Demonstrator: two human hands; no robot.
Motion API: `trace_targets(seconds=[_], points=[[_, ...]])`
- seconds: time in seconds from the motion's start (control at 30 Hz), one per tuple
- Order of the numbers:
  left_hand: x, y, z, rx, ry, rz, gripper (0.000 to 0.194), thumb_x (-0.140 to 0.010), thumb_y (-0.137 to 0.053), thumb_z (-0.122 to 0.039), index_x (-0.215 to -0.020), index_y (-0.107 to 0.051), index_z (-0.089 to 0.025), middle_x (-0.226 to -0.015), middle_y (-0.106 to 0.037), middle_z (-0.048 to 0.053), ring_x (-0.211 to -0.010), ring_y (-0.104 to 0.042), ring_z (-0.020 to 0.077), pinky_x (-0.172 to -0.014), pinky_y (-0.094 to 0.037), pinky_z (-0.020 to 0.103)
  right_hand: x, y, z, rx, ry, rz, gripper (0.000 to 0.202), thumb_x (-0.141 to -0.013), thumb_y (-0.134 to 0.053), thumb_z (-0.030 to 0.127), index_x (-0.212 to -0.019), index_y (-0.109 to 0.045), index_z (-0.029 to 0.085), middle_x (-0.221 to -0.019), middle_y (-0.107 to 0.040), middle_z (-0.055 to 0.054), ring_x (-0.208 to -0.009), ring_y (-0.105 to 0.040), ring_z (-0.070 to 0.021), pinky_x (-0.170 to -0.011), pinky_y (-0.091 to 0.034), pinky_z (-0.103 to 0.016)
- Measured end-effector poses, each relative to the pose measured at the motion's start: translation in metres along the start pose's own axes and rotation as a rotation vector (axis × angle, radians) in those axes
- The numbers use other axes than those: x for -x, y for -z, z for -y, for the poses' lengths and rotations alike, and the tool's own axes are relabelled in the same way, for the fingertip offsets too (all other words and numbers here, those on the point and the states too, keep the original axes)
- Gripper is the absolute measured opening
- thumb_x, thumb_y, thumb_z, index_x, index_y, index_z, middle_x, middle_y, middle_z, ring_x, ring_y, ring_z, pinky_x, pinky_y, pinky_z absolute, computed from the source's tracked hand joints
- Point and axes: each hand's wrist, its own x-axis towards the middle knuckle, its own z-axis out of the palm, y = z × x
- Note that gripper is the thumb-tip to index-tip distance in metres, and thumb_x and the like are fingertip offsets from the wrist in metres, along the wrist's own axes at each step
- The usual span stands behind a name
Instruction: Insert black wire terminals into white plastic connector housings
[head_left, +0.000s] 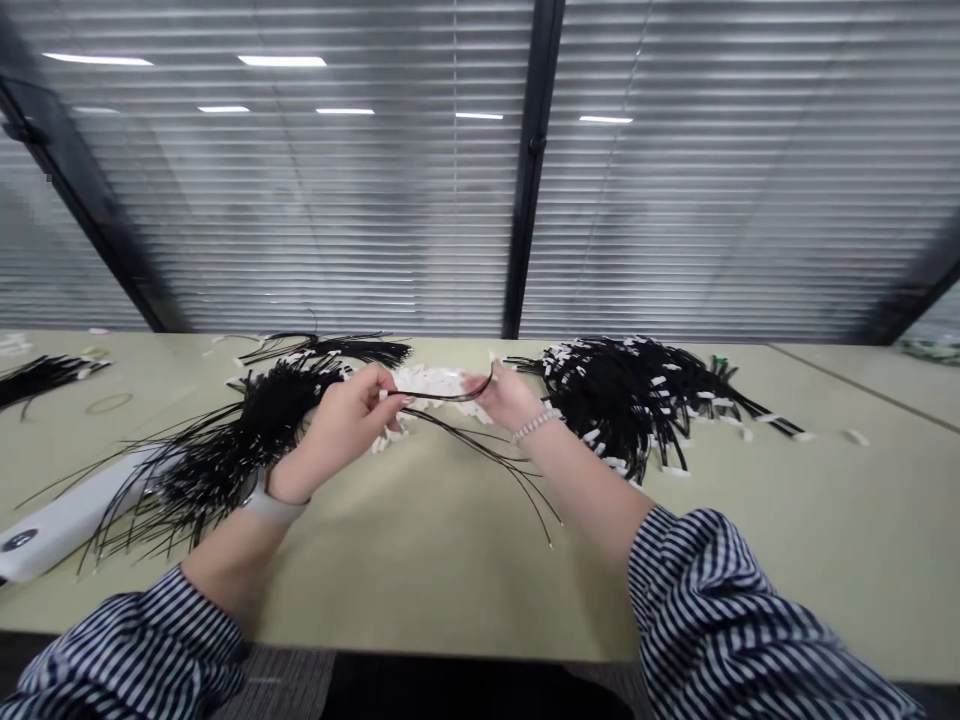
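No text, number, brand or sign can be read. Any marking on the long white plastic device (pixel 79 520) is too small to tell.

A white device (pixel 71 525) lies on the pale table (pixel 450 570), before blinds (pixel 360 230) and a dark post (pixel 529 180)

— Your left hand (pixel 358 408)?
— Thumb and forefinger pinched, out ahead of you.
— Your right hand (pixel 508 398)?
— Curled, blurry, near the left; your forearms (pixel 589 490) reach forward, angling toward each other.
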Motion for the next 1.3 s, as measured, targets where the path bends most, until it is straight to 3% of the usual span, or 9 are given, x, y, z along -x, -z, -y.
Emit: trace_targets(seconds=[0.17, 0.27, 0.47, 0.67, 0.77, 0.87, 0.93, 1.07, 1.3], points=[[0.002, -0.013, -0.008, 0.273, 0.015, 0.050, 0.016, -0.076, -0.053, -0.030, -0.074, -0.044, -0.018, -0.048, -0.049, -0.006, -0.039, -0.048, 0.0065, -0.039, -0.036, 0.016, 0.000, 0.034, 0.054, -0.098, 0.231, -0.262, 0.035, -0.090, -0.034, 0.041, -0.098, -0.048, 0.011, -0.070, -0.048, 0.002, -0.050, -0.040, -0.0011, -0.046, -0.037, -0.014], [0.003, -0.028, -0.004, 0.431, 0.058, 0.112, 0.018, -0.076, -0.054, -0.031, -0.074, -0.044, -0.016, -0.058, -0.052, -0.005, -0.035, -0.042, 0.0022, -0.035, -0.033, 0.014, 0.021, 0.040, 0.063, -0.064, 0.341, -0.283, 0.038, -0.090, -0.023, 0.048, -0.096, -0.046, 0.017, -0.058, -0.037, 0.007, -0.040, -0.028, 0.0002, -0.040, -0.028, -0.013], [0.024, -0.056, 0.007, 0.701, 0.200, 0.344, 0.028, -0.078, -0.049, -0.043, -0.080, -0.045, -0.015, -0.068, -0.053, -0.003, -0.041, -0.047, 0.0024, -0.045, -0.045, 0.019, 0.065, 0.017, 0.038, 0.290, 0.336, -0.061, 0.033, -0.080, -0.049, 0.046, -0.083, -0.060, 0.015, -0.055, -0.046, 0.004, -0.046, -0.039, -0.0018, -0.044, -0.033, -0.015], [0.042, -0.058, 0.012, 0.679, 0.298, 0.440, 0.025, -0.078, -0.053, -0.037, -0.089, -0.051, -0.015, -0.075, -0.055, -0.001, -0.057, -0.056, 0.0066, -0.060, -0.048, 0.023, 0.082, 0.011, 0.017, 0.595, 0.130, 0.278, 0.023, -0.074, -0.058, 0.032, -0.089, -0.067, 0.017, -0.058, -0.056, 0.002, -0.050, -0.047, -0.0036, -0.050, -0.039, -0.016], [0.041, -0.055, 0.016, 0.440, 0.232, 0.457, 0.022, -0.080, -0.049, -0.035, -0.076, -0.053, -0.014, -0.066, -0.055, -0.001, -0.057, -0.053, 0.0074, -0.057, -0.044, 0.020, 0.087, 0.011, 0.006, 0.721, 0.138, 0.258, 0.026, -0.078, -0.053, 0.036, -0.095, -0.065, 0.020, -0.058, -0.057, 0.003, -0.044, -0.043, -0.0030, -0.045, -0.036, -0.017], [0.038, -0.052, 0.020, 0.275, 0.229, 0.520, 0.025, -0.080, -0.048, -0.037, -0.072, -0.056, -0.015, -0.058, -0.055, -0.001, -0.055, -0.053, 0.0090, -0.054, -0.042, 0.020, 0.091, 0.010, 0.000, 0.836, 0.220, 0.257, 0.024, -0.079, -0.051, 0.034, -0.095, -0.064, 0.021, -0.080, -0.064, 0.000, -0.062, -0.054, -0.0050, -0.058, -0.043, -0.018], [0.038, -0.050, 0.022, 0.330, 0.314, 0.575, 0.024, -0.079, -0.050, -0.038, -0.076, -0.057, -0.015, -0.062, -0.057, -0.001, -0.058, -0.057, 0.0103, -0.056, -0.045, 0.021, 0.093, 0.009, -0.003, 0.845, 0.240, 0.296, 0.022, -0.080, -0.051, 0.030, -0.093, -0.065, 0.021, -0.090, -0.064, 0.000, -0.076, -0.057, -0.0065, -0.068, -0.046, -0.019], [0.041, -0.052, 0.021, 0.514, 0.449, 0.599, 0.021, -0.076, -0.056, -0.034, -0.083, -0.058, -0.015, -0.067, -0.060, 0.000, -0.061, -0.061, 0.0101, -0.059, -0.049, 0.021, 0.096, 0.005, -0.009, 0.811, 0.204, 0.281, 0.021, -0.080, -0.051, 0.029, -0.091, -0.066, 0.020, -0.091, -0.065, -0.001, -0.079, -0.059, -0.0077, -0.071, -0.047, -0.020], [0.047, -0.057, 0.018, 0.570, 0.477, 0.587, 0.016, -0.075, -0.057, -0.030, -0.077, -0.056, -0.014, -0.064, -0.060, -0.001, -0.060, -0.061, 0.0086, -0.059, -0.049, 0.019, 0.098, 0.000, -0.021, 0.734, 0.200, 0.269, 0.020, -0.080, -0.050, 0.028, -0.089, -0.066, 0.020, -0.092, -0.066, -0.001, -0.083, -0.061, -0.0091, -0.074, -0.049, -0.022]])
